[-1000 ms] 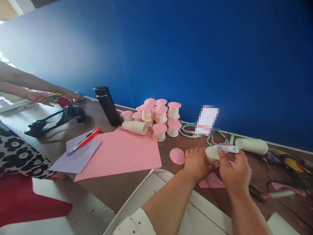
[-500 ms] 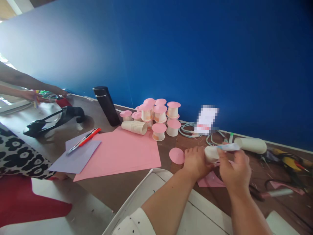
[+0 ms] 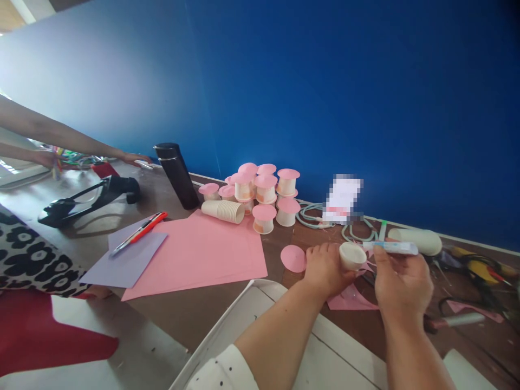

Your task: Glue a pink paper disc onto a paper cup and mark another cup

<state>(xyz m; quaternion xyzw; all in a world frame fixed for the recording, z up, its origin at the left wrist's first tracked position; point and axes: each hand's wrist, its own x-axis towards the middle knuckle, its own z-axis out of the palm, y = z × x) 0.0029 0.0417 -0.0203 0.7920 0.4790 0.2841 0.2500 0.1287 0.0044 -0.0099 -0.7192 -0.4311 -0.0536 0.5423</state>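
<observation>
We have the left hand (image 3: 325, 271) wrapped around a white paper cup (image 3: 352, 257), grip closed against its side, a round end of the cup facing up; can't tell if that's mouth or base. Cup is over the near right part of the table (image 3: 182, 309). Right hand (image 3: 402, 287) pinches a slim pale tube (image 3: 396, 247) between thumb and fingers, grip closed on it, tube roughly level, tip just beside the cup rim; we can't tell whether they touch. We see a loose pink disc (image 3: 293, 258) flat beside the left hand, and pink scrap paper (image 3: 351, 299) below the cup. Farther back, near the blue wall (image 3: 284, 81), we have cups topped with pink discs (image 3: 264, 220), some stacked. Nested paper cups (image 3: 223, 211) lie on their side by pink sheets (image 3: 203, 254). Red utility knife (image 3: 144, 230) sits on lilac paper (image 3: 140, 262); black bottle (image 3: 179, 176) stands behind. Another person's arms (image 3: 77, 135) reach in at far left.
</observation>
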